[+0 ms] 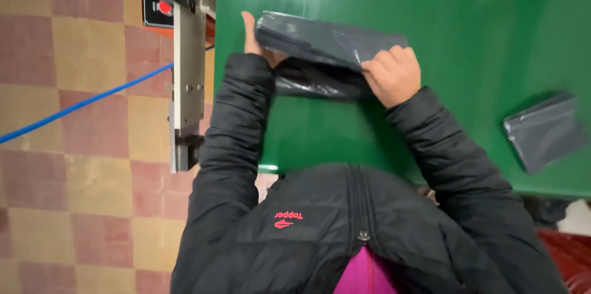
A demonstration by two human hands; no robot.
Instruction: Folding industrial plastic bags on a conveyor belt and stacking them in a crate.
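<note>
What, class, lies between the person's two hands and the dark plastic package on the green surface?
Nothing visible: the left hand and right hand both touch the dark grey package at its two ends. A second package lies apart, off to the right.

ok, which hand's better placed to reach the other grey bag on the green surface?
Right, probably. The right hand grips the grey package on the side toward the second grey bag; the left hand is at the package's opposite end, by the metal post.

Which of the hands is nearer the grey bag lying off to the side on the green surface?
Right. The right hand grips the held dark bag's end toward the grey bag; the left hand holds the far end.
</note>
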